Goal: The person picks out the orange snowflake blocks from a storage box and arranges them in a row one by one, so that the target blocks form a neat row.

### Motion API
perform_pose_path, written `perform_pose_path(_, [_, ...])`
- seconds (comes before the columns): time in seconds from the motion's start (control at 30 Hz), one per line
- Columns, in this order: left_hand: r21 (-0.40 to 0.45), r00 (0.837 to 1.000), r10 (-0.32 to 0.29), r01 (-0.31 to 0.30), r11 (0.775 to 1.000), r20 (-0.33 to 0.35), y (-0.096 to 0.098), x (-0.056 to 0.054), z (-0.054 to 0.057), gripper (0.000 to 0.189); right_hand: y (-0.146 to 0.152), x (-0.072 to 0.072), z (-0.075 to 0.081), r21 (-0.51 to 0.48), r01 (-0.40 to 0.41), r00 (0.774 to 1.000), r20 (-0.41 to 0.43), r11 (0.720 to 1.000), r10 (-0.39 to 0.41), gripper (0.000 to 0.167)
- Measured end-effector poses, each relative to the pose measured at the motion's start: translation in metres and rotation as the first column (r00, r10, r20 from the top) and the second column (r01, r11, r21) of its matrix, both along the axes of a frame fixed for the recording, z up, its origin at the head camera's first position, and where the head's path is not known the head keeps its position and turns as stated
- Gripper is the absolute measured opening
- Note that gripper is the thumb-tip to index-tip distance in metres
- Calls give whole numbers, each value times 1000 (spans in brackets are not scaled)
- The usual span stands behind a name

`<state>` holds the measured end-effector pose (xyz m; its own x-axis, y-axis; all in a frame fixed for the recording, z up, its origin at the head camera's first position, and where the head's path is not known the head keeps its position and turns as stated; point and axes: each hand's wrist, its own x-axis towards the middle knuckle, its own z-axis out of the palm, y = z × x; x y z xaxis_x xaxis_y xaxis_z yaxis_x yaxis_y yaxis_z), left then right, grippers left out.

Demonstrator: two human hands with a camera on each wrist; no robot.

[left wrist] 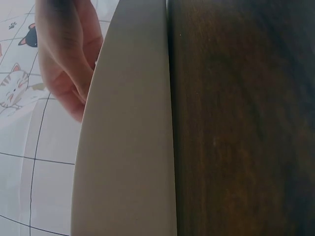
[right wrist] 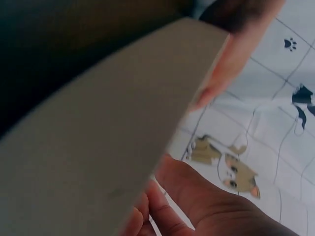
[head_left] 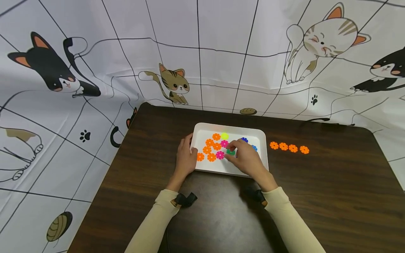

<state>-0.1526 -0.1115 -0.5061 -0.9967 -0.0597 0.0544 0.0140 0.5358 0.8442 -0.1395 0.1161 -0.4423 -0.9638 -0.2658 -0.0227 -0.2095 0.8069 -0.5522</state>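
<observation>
A white tray [head_left: 218, 171] lies on the table with flat notched plastic discs in it. My left hand [head_left: 186, 158] grips its left end, thumb over the rim and fingers along the outside. Inside, my right hand [head_left: 248, 158] reaches down with thumb and bent index finger apart around a green disc [head_left: 231, 152]. Its fingertips are right beside an upper pink disc [head_left: 224, 143] and a lower pink disc [head_left: 219, 155]. Orange discs [head_left: 211, 157] fill the left part. In the right wrist view, the tray wall [right wrist: 108, 113] hides part of the right fingers [right wrist: 182, 182].
A yellow disc [head_left: 224, 136] lies near the tray's back edge, with blue discs [head_left: 244, 140] behind my right hand. Right of the tray, several orange discs [head_left: 283, 146] form a row on the dark wooden table [head_left: 332, 196]. A cat-print curtain [head_left: 221, 70] hangs behind the table.
</observation>
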Motion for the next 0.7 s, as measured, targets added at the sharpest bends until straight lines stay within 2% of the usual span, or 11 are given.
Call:
perform_pose_path(0.27, [-3,1000,-4,4,1000,3,-1,-1,-1,57,-25,-5,-14,21,-28,999,46,999,27,30])
perform_pose_path(0.53, [-8,1000,0,0,1000,-5,-1,-1,-1,58,-40,-8,-20,32,-59,997,51,998,57,29])
perform_pose_path(0.7, [-8,1000,0,0,1000,-12,-1,-1,0,58,-45,-8,-21,46,-38,996,82,998,35,31])
